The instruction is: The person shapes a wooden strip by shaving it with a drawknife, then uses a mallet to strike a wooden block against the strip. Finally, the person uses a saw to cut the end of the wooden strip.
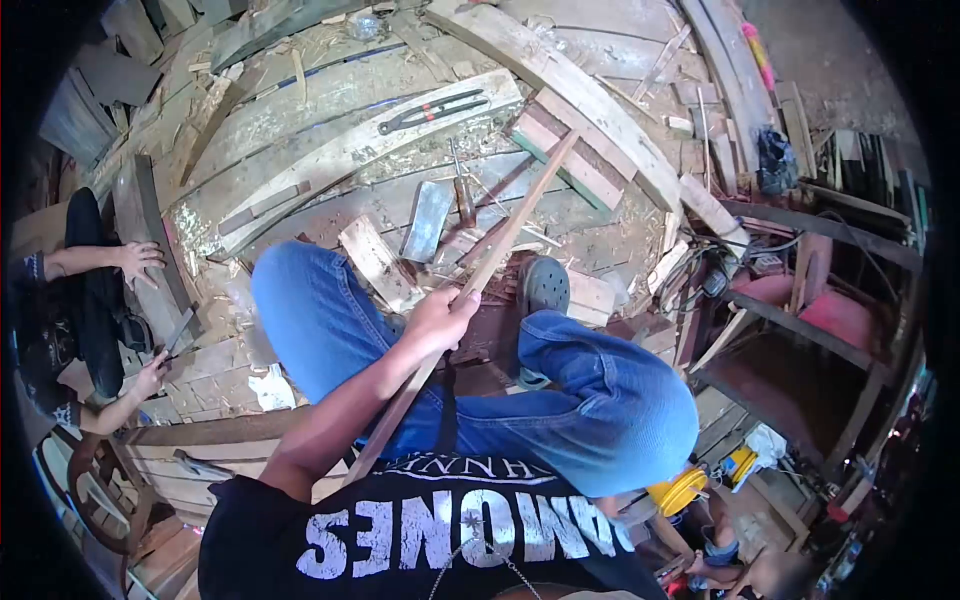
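Note:
My left hand [445, 322] is closed around a long thin wooden strip [515, 225], which runs slantwise from beside my body up past my knees. The strip's far tip lies over pinkish wood blocks [570, 150]. My right hand does not show. Beyond my left hand are a grey rectangular block [428, 220], a pale wood offcut [380, 262] and a wooden-handled tool [464, 200] with a thin metal shaft. Farther off, pincers [435, 110] with dark handles rest on a curved plank [350, 150].
At the left a co-worker has one hand [140, 262] on a board and a blade-like tool [180, 328] at the other. A hammer [200, 465] lies nearby. Yellow buckets [680, 490] and another person are lower right. A wooden frame [800, 310] stands right. Shavings litter the planks.

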The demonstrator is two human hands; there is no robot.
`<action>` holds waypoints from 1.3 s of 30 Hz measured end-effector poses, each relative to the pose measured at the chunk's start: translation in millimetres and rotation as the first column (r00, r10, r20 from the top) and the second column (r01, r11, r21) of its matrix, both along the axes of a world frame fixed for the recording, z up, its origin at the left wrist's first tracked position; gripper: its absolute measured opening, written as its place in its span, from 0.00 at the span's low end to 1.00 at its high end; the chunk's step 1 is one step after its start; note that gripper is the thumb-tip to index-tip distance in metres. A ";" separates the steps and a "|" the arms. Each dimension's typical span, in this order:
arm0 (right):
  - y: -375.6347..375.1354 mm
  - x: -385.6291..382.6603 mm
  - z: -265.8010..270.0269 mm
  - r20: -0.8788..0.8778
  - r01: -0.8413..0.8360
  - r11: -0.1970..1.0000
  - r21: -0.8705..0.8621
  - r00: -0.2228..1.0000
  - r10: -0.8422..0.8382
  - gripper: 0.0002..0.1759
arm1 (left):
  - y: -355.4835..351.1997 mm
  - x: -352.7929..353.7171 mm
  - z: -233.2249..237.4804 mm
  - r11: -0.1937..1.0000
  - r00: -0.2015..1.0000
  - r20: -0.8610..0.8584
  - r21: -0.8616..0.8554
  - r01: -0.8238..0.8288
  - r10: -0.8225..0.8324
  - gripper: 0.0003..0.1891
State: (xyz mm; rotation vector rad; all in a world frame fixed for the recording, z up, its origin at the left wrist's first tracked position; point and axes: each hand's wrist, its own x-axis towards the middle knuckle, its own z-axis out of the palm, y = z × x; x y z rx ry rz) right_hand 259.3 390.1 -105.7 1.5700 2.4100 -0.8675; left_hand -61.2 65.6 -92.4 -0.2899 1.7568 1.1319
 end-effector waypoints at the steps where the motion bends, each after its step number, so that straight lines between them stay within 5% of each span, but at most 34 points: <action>1: -5.8 12.4 1.5 0.015 0.037 0.999 0.003 0.999 -0.037 0.30 | -1.4 -2.1 -5.1 0.999 1.000 0.000 0.025 -0.026 0.026 0.23; 6: -34.6 62.2 14.0 0.042 0.176 0.984 0.016 0.983 -0.176 0.26 | -11.5 -12.6 -3.3 0.992 0.988 0.141 0.103 -0.074 0.059 0.27; 11: -39.8 66.2 24.1 -0.058 0.181 0.981 0.072 0.982 -0.177 0.22 | -29.9 -13.0 24.7 0.932 0.966 0.255 0.356 -0.067 -0.028 0.27; 13: -20.1 36.7 40.5 -0.169 0.085 0.984 0.156 0.984 -0.058 0.21 | -36.0 -8.1 44.1 0.854 0.961 0.236 0.520 0.001 -0.145 0.27; 14: 1.3 22.9 49.6 -0.239 -0.029 0.965 0.261 0.966 0.094 0.21 | -39.9 -5.6 50.8 0.810 0.956 0.226 0.586 0.022 -0.189 0.28; 15: 36.7 19.8 49.4 -0.241 -0.270 0.832 0.484 0.873 0.423 0.20 | -42.8 -4.2 60.0 0.789 0.949 0.222 0.613 0.042 -0.223 0.27; 16: -2.3 -78.4 112.6 -0.397 0.120 0.964 0.238 0.918 -0.016 0.13 | -44.4 -1.4 68.8 0.766 0.941 0.217 0.640 0.065 -0.261 0.27; 17: -18.1 -144.1 147.8 -0.512 0.012 0.910 0.413 0.830 0.221 0.15 | -45.6 3.1 75.3 0.729 0.937 0.210 0.682 0.065 -0.279 0.26; 18: -21.4 -185.3 176.0 -0.448 -0.023 0.909 0.416 0.865 0.227 0.16 | -47.2 7.4 80.4 0.689 0.934 0.197 0.721 0.067 -0.297 0.25; 20: -14.9 -249.4 197.7 -0.681 0.023 0.995 0.094 0.731 0.047 0.13 | -49.0 14.6 85.5 0.634 0.931 0.138 0.765 0.117 -0.339 0.24; 22: -26.6 -297.7 229.4 -0.759 0.043 0.999 0.023 0.652 -0.010 0.16 | -52.9 20.7 91.7 0.586 0.920 0.106 0.797 0.148 -0.377 0.24; 25: 11.9 -324.0 233.5 -0.882 -0.142 0.988 -0.051 0.470 0.022 0.19 | -52.7 26.9 91.1 0.511 0.916 -0.017 0.826 0.239 -0.402 0.27; 28: 3.2 -333.1 275.1 -0.947 -0.275 0.929 -0.248 0.270 -0.173 0.15 | -49.0 23.9 95.6 0.469 0.923 -0.044 0.852 0.234 -0.382 0.27; 31: -8.9 -342.9 302.9 -0.973 -0.237 0.959 -0.152 0.206 -0.104 0.16 | -44.7 27.0 93.9 0.543 0.942 -0.039 0.808 0.226 -0.335 0.27; 35: 7.2 -352.9 312.1 -0.965 -0.189 0.982 -0.015 0.260 0.035 0.17 | -36.8 33.2 95.4 0.508 0.946 -0.056 0.832 0.221 -0.319 0.21; 39: 16.5 -361.4 327.2 -0.979 -0.236 0.970 0.061 0.175 0.105 0.15 | -29.4 37.6 104.3 0.491 0.947 -0.101 0.835 0.247 -0.305 0.22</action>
